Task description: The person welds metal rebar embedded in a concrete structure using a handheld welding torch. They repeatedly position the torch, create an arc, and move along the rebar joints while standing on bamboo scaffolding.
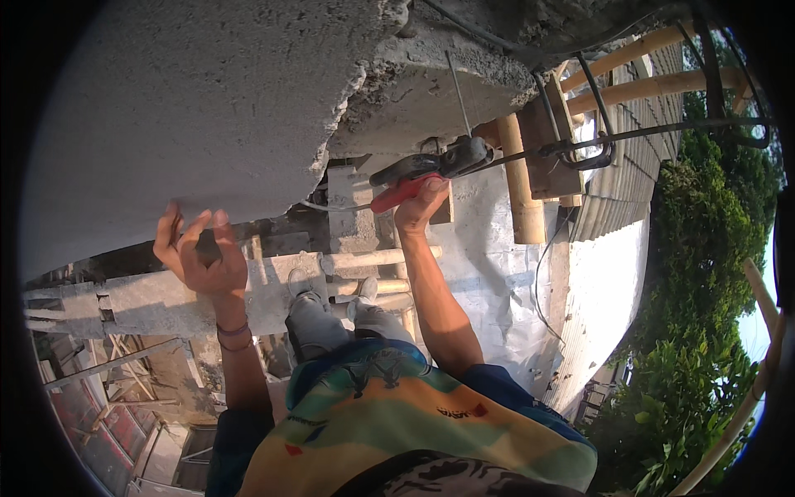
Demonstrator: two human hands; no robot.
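My right hand (424,203) is closed around the red grip of a red-and-black hand tool (402,189). Its dark rounded head touches or overlaps a steel bar (517,156) below broken concrete; contact is unclear. A pale cord or wire (335,207) meets the grip's other end. From the concrete, a thin rod (457,87) reaches down toward the tool's head. My left hand (203,261) is raised with fingers apart and bent, holding nothing, close to the lower edge of the grey concrete face (199,116).
My feet stand on a narrow concrete ledge (265,286) high up, with bamboo poles (381,258) beside it. Bent steel bars (600,149) jut out at the right, near a wooden board (551,153). Far below left lie timbers and a building frame; trees (687,290) stand at right.
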